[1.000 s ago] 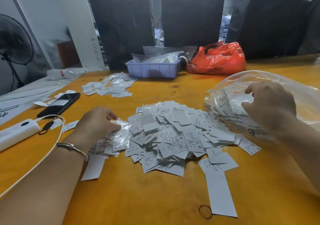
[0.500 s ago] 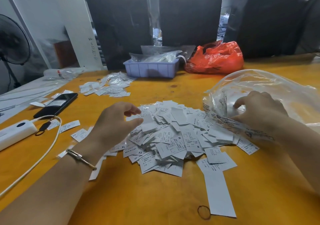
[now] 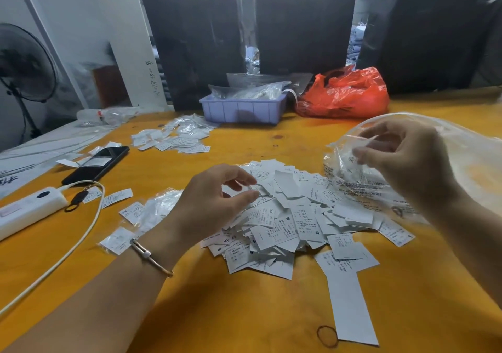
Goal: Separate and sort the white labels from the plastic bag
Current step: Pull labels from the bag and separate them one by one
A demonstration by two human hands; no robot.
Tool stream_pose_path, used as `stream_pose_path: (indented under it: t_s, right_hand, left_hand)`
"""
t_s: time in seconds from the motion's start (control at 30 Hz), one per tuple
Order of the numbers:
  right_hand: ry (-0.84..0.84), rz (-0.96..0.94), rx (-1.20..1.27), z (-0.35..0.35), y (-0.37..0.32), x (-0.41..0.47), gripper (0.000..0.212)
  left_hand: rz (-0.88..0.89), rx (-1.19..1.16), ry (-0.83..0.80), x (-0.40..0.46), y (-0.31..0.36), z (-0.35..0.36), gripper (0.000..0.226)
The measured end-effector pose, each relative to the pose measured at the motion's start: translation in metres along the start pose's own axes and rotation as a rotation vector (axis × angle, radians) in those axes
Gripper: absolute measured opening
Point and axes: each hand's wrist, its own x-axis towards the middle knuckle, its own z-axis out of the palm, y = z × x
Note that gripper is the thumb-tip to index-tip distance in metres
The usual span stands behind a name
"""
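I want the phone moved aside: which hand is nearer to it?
Left. The left hand hovers over the label pile, to the right of the phone; the right hand is farther right, at the plastic bag.

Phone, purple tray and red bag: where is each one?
phone (image 3: 95,165), head view, middle of its dark screen.
purple tray (image 3: 242,112), head view, front wall.
red bag (image 3: 345,94), head view, crumpled middle.

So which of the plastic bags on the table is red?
The crumpled red bag at the far edge, right of the lilac tray. The large bag in the right hand is clear.
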Motion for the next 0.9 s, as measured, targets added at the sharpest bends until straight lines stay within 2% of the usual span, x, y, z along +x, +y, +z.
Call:
stream_pose_path:
  t_s: [0.07, 0.1, 0.2, 0.27, 0.37, 0.5, 0.6, 0.67, 0.83, 0.9]
  right_hand:
    - [-0.22, 0.131, 0.382, 0.009, -0.019, -0.012, 0.028]
    - [-0.321, 0.175, 0.491, 0.015, -0.025, -0.018, 0.029]
    - [-0.529, 0.199, 0.626, 0.03, -0.037, -0.033, 0.036]
    - [-0.563, 0.114, 0.587, 0.035, -0.041, -0.04, 0.033]
    - [-0.523, -0.112, 0.328, 0.04, -0.043, -0.046, 0.022]
    - [-0.498, -0.174, 0.238, 0.041, -0.043, -0.048, 0.023]
    - [-0.463, -0.016, 0.138, 0.04, -0.042, -0.046, 0.046]
    - [-0.501, 0.124, 0.127, 0.039, -0.042, -0.044, 0.058]
    - [-0.727, 0.387, 0.383, 0.039, -0.041, -0.041, 0.051]
    - [-0.762, 0.439, 0.461, 0.039, -0.041, -0.042, 0.045]
  left_hand:
    - [-0.005, -0.113, -0.043, -0.002, 0.008, 0.001, 0.022]
    - [-0.015, -0.161, -0.09, -0.003, 0.012, 0.002, 0.031]
    - [-0.065, -0.306, -0.227, -0.005, 0.02, 0.008, 0.041]
    - [-0.084, -0.381, -0.249, -0.006, 0.023, 0.01, 0.04]
    - [-0.066, -0.422, -0.233, -0.008, 0.024, 0.008, 0.037]
    - [-0.022, -0.452, -0.195, -0.009, 0.023, 0.007, 0.032]
    - [-0.015, -0.442, -0.157, -0.009, 0.023, 0.007, 0.028]
    - [-0.035, -0.448, -0.127, -0.008, 0.023, 0.007, 0.027]
    - [-0.073, -0.468, -0.101, -0.008, 0.023, 0.007, 0.017]
    - [-0.078, -0.482, -0.105, -0.009, 0.023, 0.007, 0.018]
